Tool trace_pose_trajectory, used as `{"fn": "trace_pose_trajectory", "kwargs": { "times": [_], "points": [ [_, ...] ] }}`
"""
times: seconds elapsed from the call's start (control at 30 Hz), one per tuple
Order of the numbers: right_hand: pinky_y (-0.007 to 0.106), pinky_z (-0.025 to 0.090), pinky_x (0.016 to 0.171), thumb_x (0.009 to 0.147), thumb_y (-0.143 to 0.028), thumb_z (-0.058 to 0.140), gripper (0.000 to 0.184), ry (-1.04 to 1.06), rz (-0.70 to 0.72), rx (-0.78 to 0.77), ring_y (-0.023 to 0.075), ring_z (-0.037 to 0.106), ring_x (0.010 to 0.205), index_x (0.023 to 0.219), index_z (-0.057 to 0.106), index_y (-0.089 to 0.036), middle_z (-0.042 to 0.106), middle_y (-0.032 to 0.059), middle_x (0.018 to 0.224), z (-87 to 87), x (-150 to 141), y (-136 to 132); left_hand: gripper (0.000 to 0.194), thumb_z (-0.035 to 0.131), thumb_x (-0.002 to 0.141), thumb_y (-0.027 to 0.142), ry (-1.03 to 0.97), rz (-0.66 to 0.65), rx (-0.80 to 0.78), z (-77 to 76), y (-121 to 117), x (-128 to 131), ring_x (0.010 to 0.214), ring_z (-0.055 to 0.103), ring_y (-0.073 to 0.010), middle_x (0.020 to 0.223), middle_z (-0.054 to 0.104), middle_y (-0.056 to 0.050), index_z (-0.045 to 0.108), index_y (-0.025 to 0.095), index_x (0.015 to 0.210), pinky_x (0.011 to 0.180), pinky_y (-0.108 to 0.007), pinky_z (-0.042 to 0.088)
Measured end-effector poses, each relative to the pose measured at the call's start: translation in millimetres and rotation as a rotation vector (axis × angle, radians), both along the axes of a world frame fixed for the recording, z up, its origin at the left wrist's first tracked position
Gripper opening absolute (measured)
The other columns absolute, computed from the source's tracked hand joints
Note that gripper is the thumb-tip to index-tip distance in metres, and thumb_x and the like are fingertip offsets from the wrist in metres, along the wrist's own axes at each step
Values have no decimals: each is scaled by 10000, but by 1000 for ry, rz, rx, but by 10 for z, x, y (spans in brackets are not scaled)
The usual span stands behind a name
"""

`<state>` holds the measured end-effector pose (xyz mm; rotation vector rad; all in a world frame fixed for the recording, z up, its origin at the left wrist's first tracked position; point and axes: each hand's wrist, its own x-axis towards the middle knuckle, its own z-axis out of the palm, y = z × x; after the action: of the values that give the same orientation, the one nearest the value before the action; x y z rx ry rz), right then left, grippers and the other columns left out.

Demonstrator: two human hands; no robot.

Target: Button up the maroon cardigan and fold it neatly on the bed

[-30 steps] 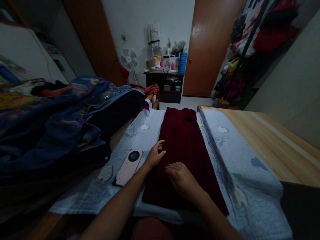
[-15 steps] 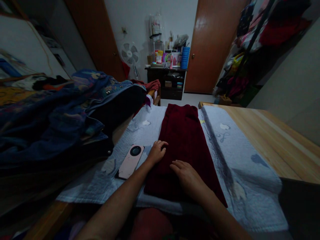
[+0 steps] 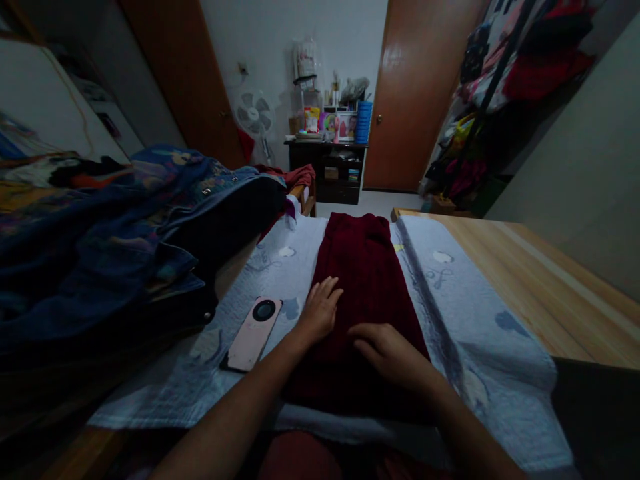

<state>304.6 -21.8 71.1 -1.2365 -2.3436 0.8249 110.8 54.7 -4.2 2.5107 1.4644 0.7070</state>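
Observation:
A dark red folded garment [image 3: 357, 267] lies lengthwise in front of me; its exact kind does not show. My left hand [image 3: 320, 312] rests on its left edge, fingers stretched forward and slightly spread. Over the lower middle of the cloth is my right hand [image 3: 390, 347], its fingers pointing left and loosely bent, with a gap between thumb and forefinger. I see nothing held in either hand. My right wrist and forearm cover the garment's near right corner. To the left of my left forearm a pink phone [image 3: 254, 337] lies with its round camera upward.
Beneath the garment is a pale blue patterned quilt [image 3: 480, 313], on a wooden surface [image 3: 520, 267] that shows at right. Denim clothes [image 3: 100, 253] are heaped at left. Farther back stand a white fan [image 3: 255, 115] and a dark cabinet [image 3: 325, 160]. Bags [image 3: 545, 73] hang at right.
My left hand has flattened and its fingers have extended over the garment's edge. My right hand has shifted to the right, its forearm now covering the near corner. The phone lies as before.

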Motion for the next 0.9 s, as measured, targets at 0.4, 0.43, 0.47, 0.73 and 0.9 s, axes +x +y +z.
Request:
{"fn": "trace_pose_trajectory", "kwargs": {
  "times": [0.4, 0.43, 0.47, 0.73, 0.9],
  "points": [
    [521, 180, 1127, 939, -365, 400, 541, -309, -349, 200, 264, 147, 1443, 1446, 361, -180, 242, 106, 1555, -622, -137, 1194, 828, 390, 872, 652, 153, -161, -68, -173, -147, 155, 1450, 93, -325, 1567, 199, -145, 190, 160, 1507, 1156, -526, 150],
    [532, 166, 1125, 945, -402, 387, 550, -333, -359, 171, 264, 137, 1445, 1453, 346, -197, 218, 97, 1563, -652, -148, 1228, 823, 382, 875, 651, 162, -158, -61, -166, -150, 160, 1450, 98, -327, 1566, 201, -148, 192, 158, 1506, 1156, -529, 149],
    [542, 155, 1123, 949, -432, 371, 560, -347, -371, 149, 263, 129, 1447, 1461, 331, -208, 196, 91, 1569, -680, -152, 1258, 820, 376, 877, 651, 171, -154, -56, -159, -153, 166, 1449, 101, -329, 1565, 202, -151, 196, 155, 1506, 1154, -532, 150],
    [538, 126, 1128, 956, -504, 318, 623, -364, -413, 122, 256, 102, 1451, 1495, 246, -200, 143, 105, 1580, -767, -117, 1417, 819, 372, 875, 656, 194, -142, -29, -191, -151, 180, 1447, 106, -333, 1566, 199, -155, 204, 159, 1505, 1147, -538, 168],
    [476, 186, 1130, 950, -515, 322, 662, -332, -390, 110, 259, 137, 1446, 1503, 219, -166, 159, 133, 1572, -819, -55, 1288, 812, 368, 878, 654, 188, -144, -24, -231, -144, 174, 1447, 117, -325, 1564, 209, -149, 204, 164, 1505, 1149, -526, 171]
  ]
}}
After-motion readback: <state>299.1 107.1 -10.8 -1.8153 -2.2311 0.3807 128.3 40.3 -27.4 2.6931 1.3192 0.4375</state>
